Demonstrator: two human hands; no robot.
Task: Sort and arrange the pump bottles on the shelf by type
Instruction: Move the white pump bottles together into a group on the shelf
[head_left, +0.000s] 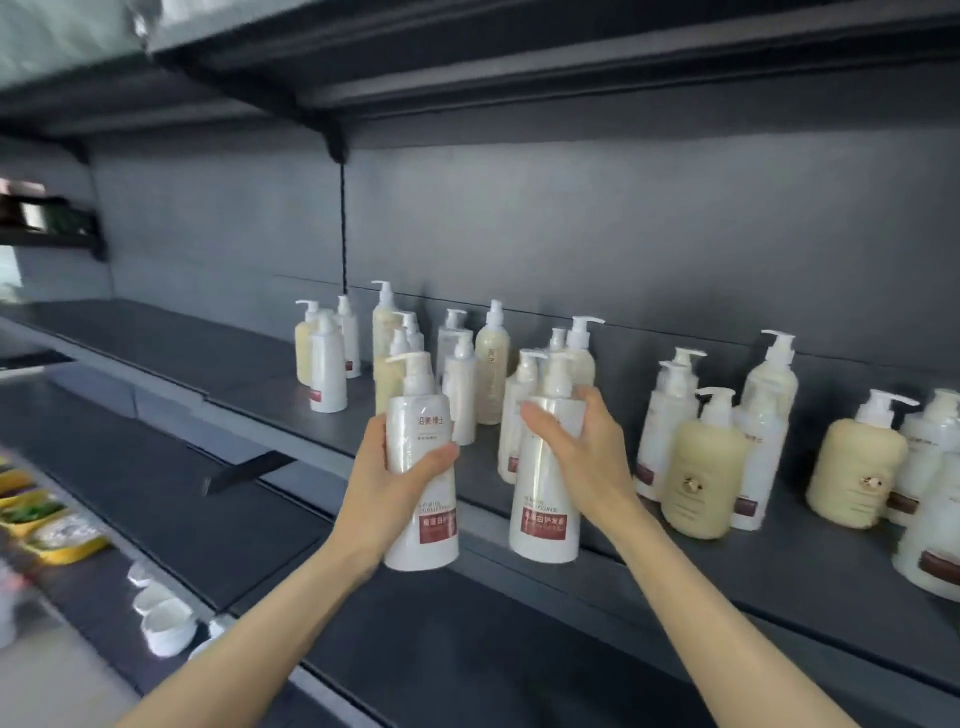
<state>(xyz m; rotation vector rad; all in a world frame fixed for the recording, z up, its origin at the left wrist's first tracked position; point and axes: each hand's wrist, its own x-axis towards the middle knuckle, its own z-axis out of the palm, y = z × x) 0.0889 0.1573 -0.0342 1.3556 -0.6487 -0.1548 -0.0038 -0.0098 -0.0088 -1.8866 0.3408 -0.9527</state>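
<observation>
Left hand (389, 488): fingers (439, 457) wrapped round a white pump bottle (422, 415), thumb across the front at mid-body, the rest behind it. Solid grip.

Right hand (582, 457): its fingers curl round the shoulder of a second white pump bottle (545, 499), thumb on the front just under the pump neck.

Both bottles are upright and the same type: white body, red label low down, white pump. They're side by side with a small gap, not touching. Their bases overlap the front edge of the shelf (234, 364) in view; can't tell if either rests on it.

Just beyond the fingers, on the shelf: a cluster of standing pump bottles (491, 364), white and cream mixed. Farther left of the left-hand fingers: three more bottles (327, 364), white and cream, close together. Right of the right-hand fingers: tall white ones with a squat cream bottle (701, 483) in front. Further right there's another squat cream one (852, 467) and more white at the frame edge, blurred.

Below the fingers: lower shelf (156, 467), dark grey. Far lower left: small white dishes (166, 623) and yellow trays (62, 540), blurred.
</observation>
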